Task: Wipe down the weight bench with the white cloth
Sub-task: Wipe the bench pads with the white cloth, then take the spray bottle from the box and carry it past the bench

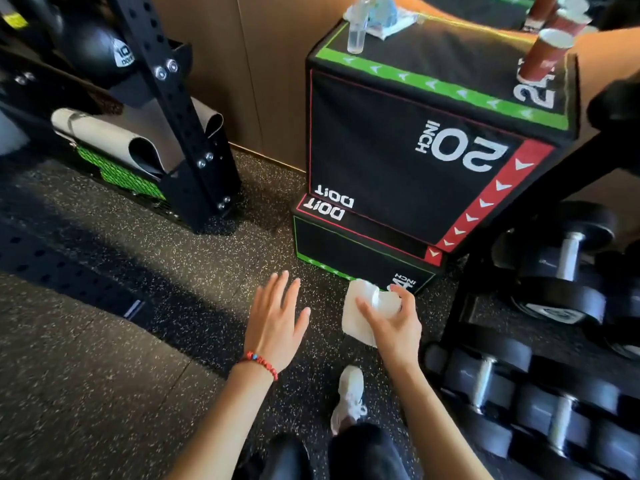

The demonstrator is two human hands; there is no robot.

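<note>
My right hand (393, 323) grips a folded white cloth (360, 311), held in the air above the speckled floor. My left hand (277, 317) hovers beside it with fingers spread and straight, holding nothing; a red bead bracelet circles its wrist. No weight bench shows in this view.
A stack of black plyo boxes (398, 161) stands straight ahead, with a spray bottle (356, 26) and paper cups (543, 53) on top. A dumbbell rack (554, 393) fills the right side. A black power rack upright (180, 126) and rolled mat (114, 136) sit at left. My white shoe (349, 396) is below.
</note>
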